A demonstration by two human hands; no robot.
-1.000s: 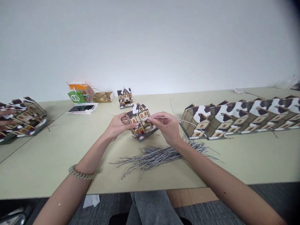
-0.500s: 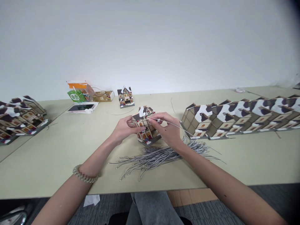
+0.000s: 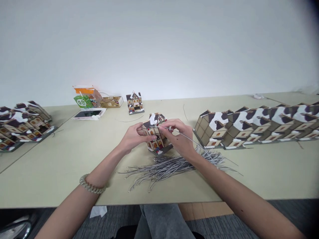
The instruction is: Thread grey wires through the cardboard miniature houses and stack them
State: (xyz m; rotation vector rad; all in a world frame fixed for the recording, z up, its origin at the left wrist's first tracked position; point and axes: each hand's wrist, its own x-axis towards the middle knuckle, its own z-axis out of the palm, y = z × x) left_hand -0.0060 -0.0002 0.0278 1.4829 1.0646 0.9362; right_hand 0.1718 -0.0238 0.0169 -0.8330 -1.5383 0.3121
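Note:
A small model house [image 3: 156, 137] with a snowy brown roof stands on the pale table [image 3: 50, 159] in front of me. My left hand [image 3: 133, 137] grips its left side. My right hand [image 3: 179, 137] pinches a thin silver string [image 3: 193, 141] against the house's upper wall; the string trails down to the right. A loose pile of silver strings [image 3: 164, 167] lies on the table just below both hands.
A long row of finished model houses [image 3: 256, 127] runs along the right. More houses [image 3: 21, 124] are stacked at the left edge. At the back stand a single house [image 3: 135, 103], a small box [image 3: 112, 102], an orange and green carton [image 3: 84, 97] and a phone [image 3: 89, 114].
The house has moved slightly right and turned in my hands. My right hand has drawn in closer to it, bringing the string's end to the upper wall.

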